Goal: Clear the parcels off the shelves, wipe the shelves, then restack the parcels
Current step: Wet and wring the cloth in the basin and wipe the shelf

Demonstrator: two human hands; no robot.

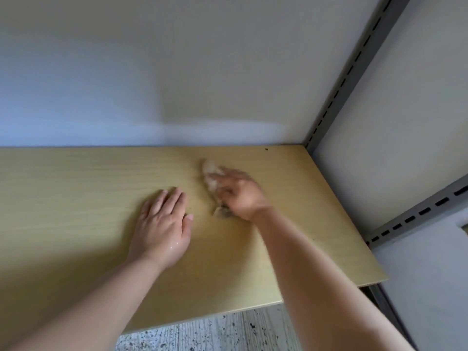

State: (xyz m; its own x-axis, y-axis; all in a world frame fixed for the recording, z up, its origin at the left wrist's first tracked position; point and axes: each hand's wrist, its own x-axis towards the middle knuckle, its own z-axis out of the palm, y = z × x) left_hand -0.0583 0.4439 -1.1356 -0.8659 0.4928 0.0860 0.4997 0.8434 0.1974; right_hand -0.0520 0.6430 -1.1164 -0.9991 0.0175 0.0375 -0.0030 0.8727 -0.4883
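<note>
the shelf [76, 198] is a pale wooden board that fills the middle of the view, and no parcels show on it. the left hand [162, 224] lies flat on the board, palm down, fingers straight and close together, thumb out to the side, holding nothing; a wet glint shows on the back of the hand near the wrist. just to its right, the right hand [240, 193] is blurred and rests on a crumpled cloth [211, 173], a pale rag with a darker, dirty end poking out below the hand. its fingers lie over the cloth and press it against the board, but the blur hides whether they curl round it or just push down, so the grip cannot be told. the cloth sits toward the back right part of the shelf, near the rear edge but not touching the wall [177, 72] behind it. a small dark speck [266, 149] lies on the board at the back edge. a grey slotted metal post [354, 72] rises from the back right corner, and a slotted rail [417, 214] runs along the right side. below the front edge of the board, a speckled floor [228, 333] shows
</note>
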